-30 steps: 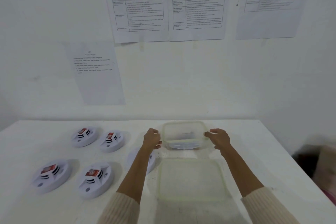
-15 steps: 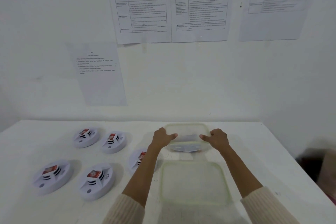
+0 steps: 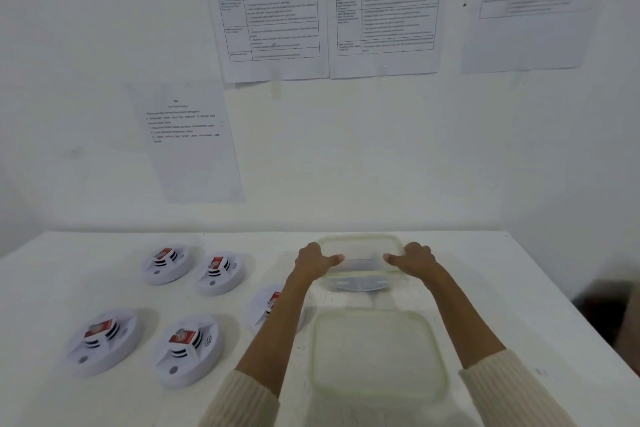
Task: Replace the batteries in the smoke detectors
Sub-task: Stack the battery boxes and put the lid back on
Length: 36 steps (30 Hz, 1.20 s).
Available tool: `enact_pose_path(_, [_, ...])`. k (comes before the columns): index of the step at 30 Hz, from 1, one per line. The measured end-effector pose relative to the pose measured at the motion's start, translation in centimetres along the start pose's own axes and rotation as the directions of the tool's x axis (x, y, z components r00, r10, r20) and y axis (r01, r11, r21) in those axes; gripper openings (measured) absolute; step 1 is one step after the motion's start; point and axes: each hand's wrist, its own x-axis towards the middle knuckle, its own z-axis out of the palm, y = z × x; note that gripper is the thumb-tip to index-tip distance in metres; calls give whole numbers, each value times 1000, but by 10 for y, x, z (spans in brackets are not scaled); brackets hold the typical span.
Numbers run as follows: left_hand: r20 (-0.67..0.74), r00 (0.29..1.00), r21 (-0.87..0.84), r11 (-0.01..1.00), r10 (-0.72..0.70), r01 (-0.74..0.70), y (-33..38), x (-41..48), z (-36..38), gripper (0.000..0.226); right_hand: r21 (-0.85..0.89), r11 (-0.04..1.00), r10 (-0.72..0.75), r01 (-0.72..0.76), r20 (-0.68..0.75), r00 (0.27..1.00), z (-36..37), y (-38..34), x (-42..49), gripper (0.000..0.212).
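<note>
Several white round smoke detectors lie on the white table point(image 3: 485, 288), each with a red battery on top: two at the back point(image 3: 166, 263) point(image 3: 220, 272), two at the front point(image 3: 104, 340) point(image 3: 187, 347), and one point(image 3: 266, 305) partly hidden behind my left forearm. A clear plastic container point(image 3: 360, 263) stands at the table's middle back. My left hand point(image 3: 313, 262) grips its left rim and my right hand point(image 3: 412, 260) grips its right rim, thumbs over the near edge. What lies inside is blurred.
The container's clear lid point(image 3: 377, 357) lies flat on the table between my forearms. Printed sheets point(image 3: 277, 10) hang on the white wall behind. The table's right edge drops off beside a dark area point(image 3: 609, 315).
Both hands have closed in from the container's sides onto its rim, thumbs now over the near edge. The container has shifted slightly towards me.
</note>
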Motion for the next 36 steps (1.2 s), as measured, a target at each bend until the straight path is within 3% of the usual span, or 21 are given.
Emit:
enact_pose_path(3, [15, 1000, -55, 998, -14, 14, -1, 1, 2, 47, 51, 998, -16, 23, -127, 992, 8, -2, 4, 43])
enact_pose_path(5, [36, 999, -87, 996, -19, 22, -1, 1, 1, 51, 111, 993, -20, 38, -157, 987, 7, 0, 6, 43])
enact_pose_path(7, [49, 998, -161, 986, -35, 42, 2, 1, 0, 60, 188, 982, 16, 9, -130, 991, 3, 1, 8, 47])
enact_pose_path(9, [43, 998, -235, 971, -39, 48, 2, 2, 1, 71, 270, 963, 30, -4, -92, 995, -1, 2, 9, 35])
enact_pose_path(12, [46, 998, -275, 960, -45, 56, 3, 3, 0, 73, 298, 954, 42, -19, -73, 996, 1, 3, 10, 61])
enact_pose_path(14, [66, 996, -265, 962, -52, 67, 4, 7, -2, 72, 351, 936, 48, -9, -101, 994, 3, 6, 12, 57])
enact_pose_path(16, [91, 994, -237, 968, -65, 85, 5, 10, -3, 72, 362, 932, 49, 11, -157, 986, 4, 9, 14, 32])
enact_pose_path(19, [78, 993, -132, 987, -87, 96, 5, 15, -7, 70, 192, 980, -4, 53, -246, 969, 5, 9, 16, 61])
enact_pose_path(23, [31, 997, -82, 994, -75, 78, 3, 23, -12, 46, 100, 993, -34, 62, -259, 965, 3, 6, 17, 63])
enact_pose_path(27, [-48, 997, -13, 998, -66, 66, 4, 22, -15, 64, 128, 991, -3, 31, -212, 977, 1, 8, 25, 69])
enact_pose_path(36, [-36, 994, 16, 995, -99, 99, 4, 19, -16, 64, 335, 942, 71, 5, -215, 974, 6, 16, 30, 53])
